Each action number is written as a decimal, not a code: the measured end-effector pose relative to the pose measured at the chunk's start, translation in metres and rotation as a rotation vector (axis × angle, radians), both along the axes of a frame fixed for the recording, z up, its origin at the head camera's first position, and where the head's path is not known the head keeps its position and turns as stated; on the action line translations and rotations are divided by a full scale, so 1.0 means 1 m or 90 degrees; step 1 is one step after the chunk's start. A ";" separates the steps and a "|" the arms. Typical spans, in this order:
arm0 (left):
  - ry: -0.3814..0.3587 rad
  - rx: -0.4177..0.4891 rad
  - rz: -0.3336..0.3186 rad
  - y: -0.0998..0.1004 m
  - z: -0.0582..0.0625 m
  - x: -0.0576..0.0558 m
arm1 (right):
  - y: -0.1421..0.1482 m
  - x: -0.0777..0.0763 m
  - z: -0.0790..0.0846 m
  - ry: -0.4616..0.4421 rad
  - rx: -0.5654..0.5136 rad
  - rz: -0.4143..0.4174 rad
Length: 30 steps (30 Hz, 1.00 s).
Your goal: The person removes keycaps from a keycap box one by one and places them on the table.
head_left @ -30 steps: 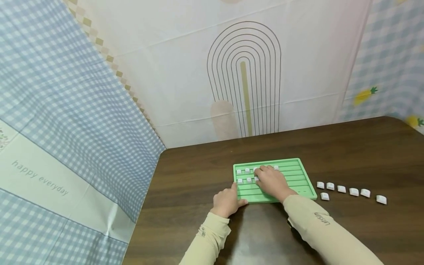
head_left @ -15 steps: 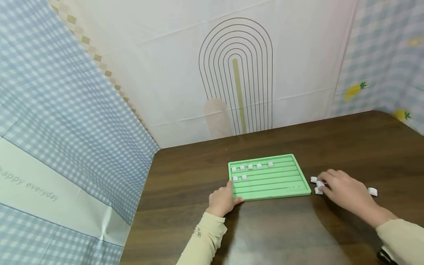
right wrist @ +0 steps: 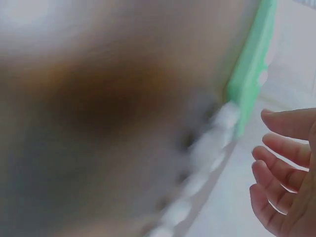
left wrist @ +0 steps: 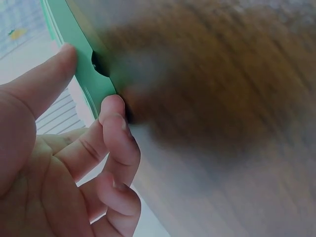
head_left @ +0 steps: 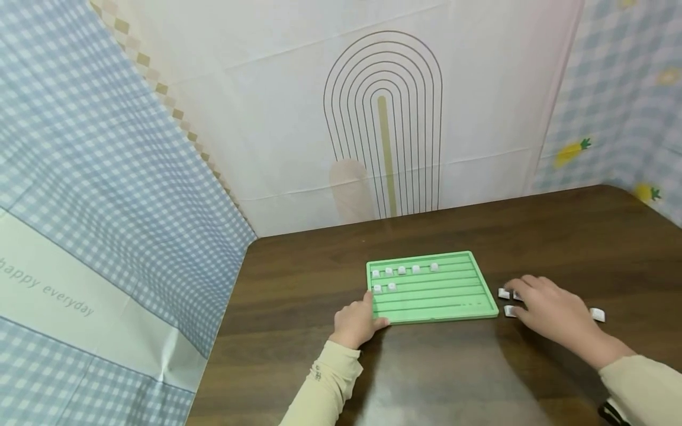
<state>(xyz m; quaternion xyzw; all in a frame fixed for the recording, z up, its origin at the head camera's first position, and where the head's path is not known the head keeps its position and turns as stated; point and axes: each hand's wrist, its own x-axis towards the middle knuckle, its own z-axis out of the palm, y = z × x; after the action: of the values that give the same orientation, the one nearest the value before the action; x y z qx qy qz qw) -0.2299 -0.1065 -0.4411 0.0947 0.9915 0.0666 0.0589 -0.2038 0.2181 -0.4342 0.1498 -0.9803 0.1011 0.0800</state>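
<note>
My left hand (head_left: 354, 325) grips the near left corner of a green ridged tray (head_left: 437, 312). In the left wrist view the thumb presses on the tray's green side (left wrist: 81, 54), with a fingertip at its edge. White keycaps sit in two rows on the tray; a top-row keycap (head_left: 434, 267) stands a little apart, and the second row has two, including this keycap (head_left: 392, 286). Right of the tray, my right hand (head_left: 554, 310) hovers over loose white keycaps (head_left: 504, 293), partly hiding them. Its thumb and fingers are spread, with nothing between them in the right wrist view.
All this lies on a dark wooden table (head_left: 309, 260). One more loose keycap (head_left: 597, 314) lies beyond the right hand. A patterned cloth (head_left: 288, 118) hangs behind the table, and a blue checked cloth (head_left: 122, 148) hangs at the left.
My right hand has left the tray for the loose keycaps on the right. The second row's third keycap is gone; half a second ago one showed between the right fingertips. The left hand stays.
</note>
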 end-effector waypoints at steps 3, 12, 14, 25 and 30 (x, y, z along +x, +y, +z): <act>0.004 -0.004 0.002 -0.001 -0.001 0.001 | -0.030 -0.015 0.008 0.027 -0.010 0.045; 0.003 -0.017 0.007 -0.002 -0.001 -0.001 | -0.141 -0.070 -0.011 0.029 -0.069 0.143; 0.006 -0.017 0.008 0.000 0.000 -0.002 | -0.157 -0.076 -0.016 0.012 -0.071 0.140; 0.008 -0.016 0.012 0.004 -0.004 -0.005 | -0.172 -0.082 -0.026 0.046 -0.063 0.138; 0.001 -0.015 0.015 0.002 -0.004 -0.002 | -0.161 -0.074 -0.019 0.046 -0.086 0.145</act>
<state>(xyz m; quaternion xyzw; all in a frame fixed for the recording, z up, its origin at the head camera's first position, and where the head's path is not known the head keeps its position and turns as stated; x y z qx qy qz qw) -0.2320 -0.1046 -0.4456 0.0823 0.9933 0.0552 0.0587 -0.2774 0.0568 -0.4530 0.2583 -0.9443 0.1695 0.1131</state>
